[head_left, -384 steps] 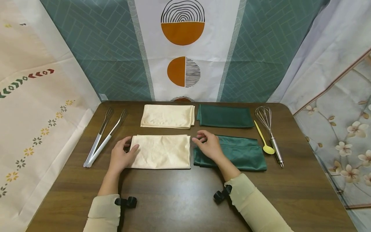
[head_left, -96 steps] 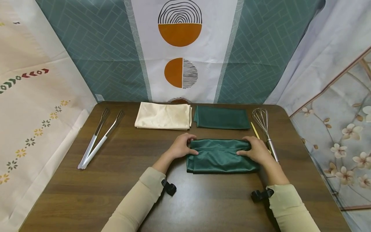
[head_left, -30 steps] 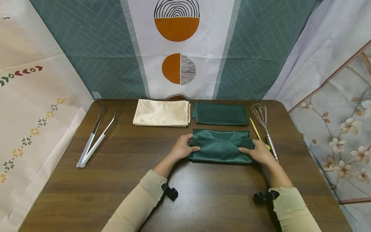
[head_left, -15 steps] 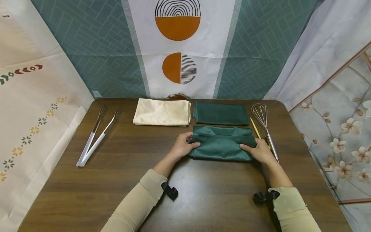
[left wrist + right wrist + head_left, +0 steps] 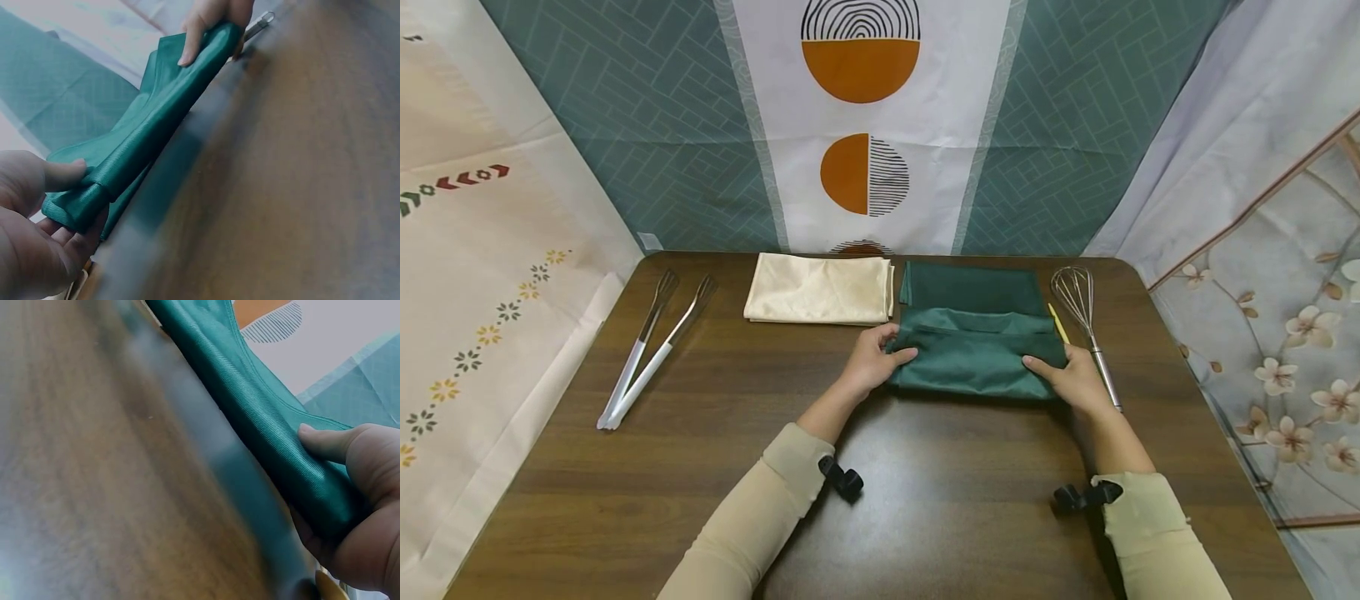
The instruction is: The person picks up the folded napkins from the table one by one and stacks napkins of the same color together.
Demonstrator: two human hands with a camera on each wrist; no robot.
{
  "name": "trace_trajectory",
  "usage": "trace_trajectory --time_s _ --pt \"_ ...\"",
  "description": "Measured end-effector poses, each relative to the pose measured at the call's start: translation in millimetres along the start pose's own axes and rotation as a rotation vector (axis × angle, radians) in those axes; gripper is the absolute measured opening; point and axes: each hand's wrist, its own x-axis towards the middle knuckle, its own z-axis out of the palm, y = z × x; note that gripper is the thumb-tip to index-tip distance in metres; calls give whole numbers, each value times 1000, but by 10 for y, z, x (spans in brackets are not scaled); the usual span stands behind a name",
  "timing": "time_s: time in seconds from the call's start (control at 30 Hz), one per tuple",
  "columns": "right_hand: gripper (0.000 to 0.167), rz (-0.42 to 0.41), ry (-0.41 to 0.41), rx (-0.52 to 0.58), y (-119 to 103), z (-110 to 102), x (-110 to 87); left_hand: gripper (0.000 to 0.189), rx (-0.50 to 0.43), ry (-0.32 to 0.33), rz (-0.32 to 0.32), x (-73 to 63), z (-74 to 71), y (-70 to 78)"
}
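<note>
A folded green satin cloth (image 5: 977, 358) is held at its two ends by both hands. My left hand (image 5: 871, 360) pinches the left end, thumb on top and fingers underneath, as the left wrist view shows. At the other end my right hand (image 5: 1078, 379) grips it the same way, thumb on top (image 5: 375, 481). The cloth hangs just above the table, its shadow below it. Behind it lies a second folded green cloth (image 5: 973, 287), its front part covered from sight. Left of that is a folded cream cloth (image 5: 820, 289).
Tongs with white handles (image 5: 640, 375) lie spread at the left. On the right are a wire whisk (image 5: 1078, 304) and a yellow spoon (image 5: 1057, 323), partly hidden by the right hand and the cloth. Fabric hangings enclose the brown table (image 5: 700, 492) at the back and sides.
The front cream cloth has left its place; the cream at the back now looks larger. Both hands have since gripped the front green cloth, raised it and moved it toward the back one.
</note>
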Motion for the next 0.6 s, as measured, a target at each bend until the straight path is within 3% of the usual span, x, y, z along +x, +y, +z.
trace_trajectory --time_s 0.2,0.37,0.6 --pt "51 30 19 83 -77 -16 58 35 -12 3 -4 85 -30 64" --pt "54 56 -13 181 -135 -47 108 31 -30 -3 -5 162 -54 120" --pt "50 80 -6 167 -210 -77 177 44 -34 -18 -59 270 -81 174"
